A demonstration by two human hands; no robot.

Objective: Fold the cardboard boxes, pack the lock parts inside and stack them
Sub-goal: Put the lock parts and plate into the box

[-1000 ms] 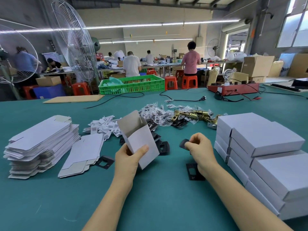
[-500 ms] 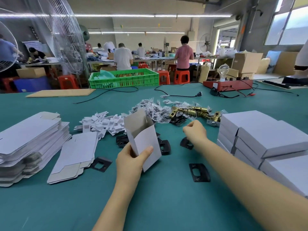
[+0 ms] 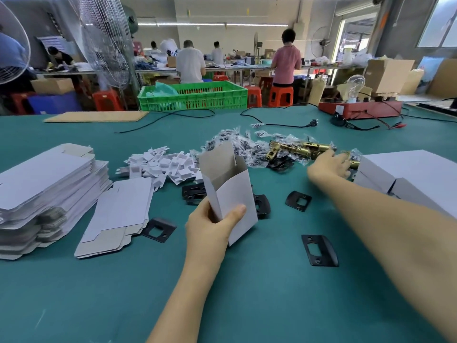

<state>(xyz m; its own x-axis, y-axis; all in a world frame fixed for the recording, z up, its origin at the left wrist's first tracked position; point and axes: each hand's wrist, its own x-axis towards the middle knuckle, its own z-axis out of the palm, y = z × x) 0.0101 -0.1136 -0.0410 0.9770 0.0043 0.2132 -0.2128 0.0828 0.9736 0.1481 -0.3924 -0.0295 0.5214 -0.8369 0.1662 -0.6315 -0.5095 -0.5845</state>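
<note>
Cardboard box [image 3: 228, 191] is getting held open-topped in the left hand [image 3: 210, 225] while the right hand [image 3: 330, 164] is reaching into the brass latches [image 3: 296, 149], grip unclear; finished boxes [image 3: 405, 177] are stacking right, flat blanks [image 3: 47, 184] still waiting.
</note>
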